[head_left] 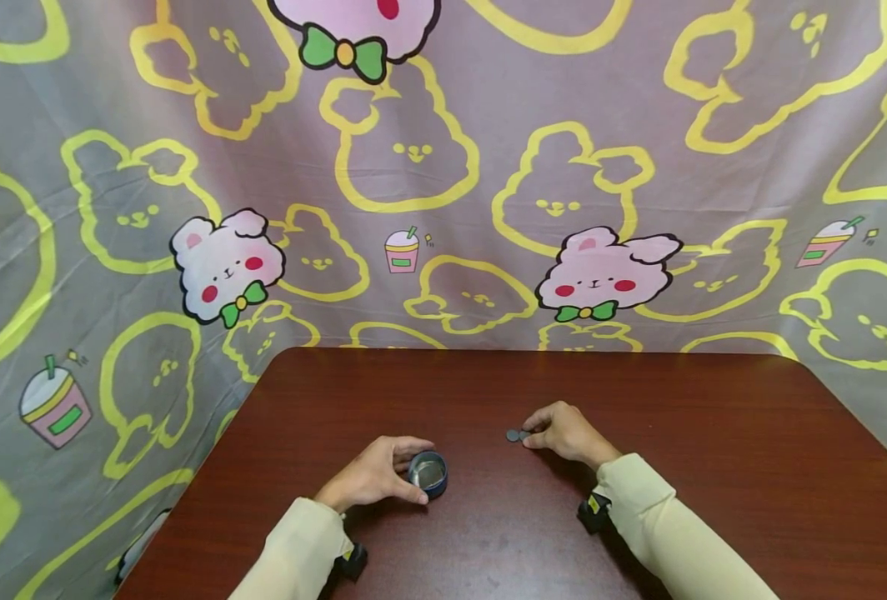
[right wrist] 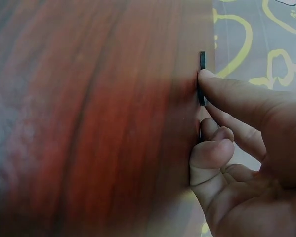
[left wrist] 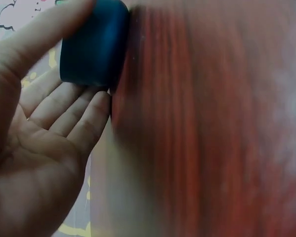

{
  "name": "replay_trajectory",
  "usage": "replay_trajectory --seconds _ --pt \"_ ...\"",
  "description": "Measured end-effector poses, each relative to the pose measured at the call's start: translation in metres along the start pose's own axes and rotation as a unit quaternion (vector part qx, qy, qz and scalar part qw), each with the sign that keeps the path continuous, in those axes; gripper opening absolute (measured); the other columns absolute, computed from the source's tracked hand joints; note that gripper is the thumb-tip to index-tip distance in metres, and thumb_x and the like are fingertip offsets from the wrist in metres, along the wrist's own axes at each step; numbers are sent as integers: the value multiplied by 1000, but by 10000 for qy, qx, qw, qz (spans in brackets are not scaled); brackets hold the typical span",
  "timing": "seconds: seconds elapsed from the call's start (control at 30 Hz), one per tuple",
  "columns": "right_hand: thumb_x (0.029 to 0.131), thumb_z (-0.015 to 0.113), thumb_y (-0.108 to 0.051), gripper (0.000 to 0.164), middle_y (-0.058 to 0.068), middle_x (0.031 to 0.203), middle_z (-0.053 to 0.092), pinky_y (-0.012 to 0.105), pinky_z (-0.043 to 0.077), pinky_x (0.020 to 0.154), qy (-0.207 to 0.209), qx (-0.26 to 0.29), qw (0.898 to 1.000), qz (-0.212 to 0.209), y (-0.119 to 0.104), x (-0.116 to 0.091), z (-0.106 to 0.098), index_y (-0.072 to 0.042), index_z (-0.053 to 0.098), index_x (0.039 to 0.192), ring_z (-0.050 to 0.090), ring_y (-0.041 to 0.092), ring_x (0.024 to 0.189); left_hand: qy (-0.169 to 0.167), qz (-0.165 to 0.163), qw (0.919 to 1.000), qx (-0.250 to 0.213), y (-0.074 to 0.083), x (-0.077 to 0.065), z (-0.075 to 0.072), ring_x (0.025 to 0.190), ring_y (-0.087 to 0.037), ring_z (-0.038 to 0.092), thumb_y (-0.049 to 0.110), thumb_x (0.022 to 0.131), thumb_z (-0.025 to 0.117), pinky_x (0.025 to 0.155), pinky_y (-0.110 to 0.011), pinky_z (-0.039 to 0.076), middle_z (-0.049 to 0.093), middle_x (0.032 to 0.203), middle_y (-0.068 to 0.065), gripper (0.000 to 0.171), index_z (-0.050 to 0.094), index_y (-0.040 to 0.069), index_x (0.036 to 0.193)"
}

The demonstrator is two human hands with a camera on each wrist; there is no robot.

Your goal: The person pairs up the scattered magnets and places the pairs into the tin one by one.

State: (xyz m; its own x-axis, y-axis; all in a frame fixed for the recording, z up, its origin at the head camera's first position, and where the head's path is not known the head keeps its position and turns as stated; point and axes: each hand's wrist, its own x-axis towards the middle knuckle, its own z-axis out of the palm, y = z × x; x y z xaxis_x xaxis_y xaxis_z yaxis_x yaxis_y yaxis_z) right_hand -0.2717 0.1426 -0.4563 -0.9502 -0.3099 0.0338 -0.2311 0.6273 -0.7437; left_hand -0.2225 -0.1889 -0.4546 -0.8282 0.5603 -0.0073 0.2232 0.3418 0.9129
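In the head view my left hand (head_left: 378,473) holds a small round dark blue tin (head_left: 428,473) on the table, thumb on the near side and fingers on the far side. The tin's top is uncovered and a greyish inside shows. From the left wrist the blue side wall of the tin (left wrist: 93,47) is visible between thumb and fingers. To the right and farther back, my right hand (head_left: 566,433) pinches a thin dark grey disc (right wrist: 202,91) at the tabletop. A similar flat disc (head_left: 513,435) lies beside its fingertips. The thumb partly covers the pinched disc.
Both hands work above a reddish-brown wooden table (head_left: 488,542). A patterned cloth (head_left: 443,108) with cartoon bears and rabbits hangs behind it and along the sides. Small dark devices are strapped at both wrists.
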Motion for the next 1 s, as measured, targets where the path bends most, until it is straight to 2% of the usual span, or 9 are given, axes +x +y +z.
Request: replay_trajectory --seconds 0.33,0.53,0.73,1.0 --pt "77 82 -1 13 0 74 66 28 46 60 9 228 9997 -114 1 -1 0 -2 71 84 56 11 67 169 -167 9997 -15 -2 2 4 120 -31 60 -2 71 88 98 -35 50 67 123 -15 67 59 -8 131" --pt "85 74 2 9 2 72 63 26 50 50 -175 747 9967 279 -2 0 1 4 73 94 53 13 57 189 -174 9997 49 -3 2 4 119 -30 61 -1 71 88 97 -35 51 67 122 -14 66 60 -7 131" --pt "88 70 5 12 8 76 68 30 58 56 -189 1323 9884 717 -7 0 1 10 72 99 61 13 59 188 -198 9996 9 -2 2 3 119 -31 60 0 71 88 98 -38 50 67 123 -14 67 59 -7 131" --pt "88 70 6 11 7 71 67 29 58 54 -128 1391 9868 822 -9 2 2 11 72 98 61 12 56 192 -189 9996 -49 -2 1 3 120 -32 60 0 72 88 99 -39 50 66 124 -15 66 59 -7 131"
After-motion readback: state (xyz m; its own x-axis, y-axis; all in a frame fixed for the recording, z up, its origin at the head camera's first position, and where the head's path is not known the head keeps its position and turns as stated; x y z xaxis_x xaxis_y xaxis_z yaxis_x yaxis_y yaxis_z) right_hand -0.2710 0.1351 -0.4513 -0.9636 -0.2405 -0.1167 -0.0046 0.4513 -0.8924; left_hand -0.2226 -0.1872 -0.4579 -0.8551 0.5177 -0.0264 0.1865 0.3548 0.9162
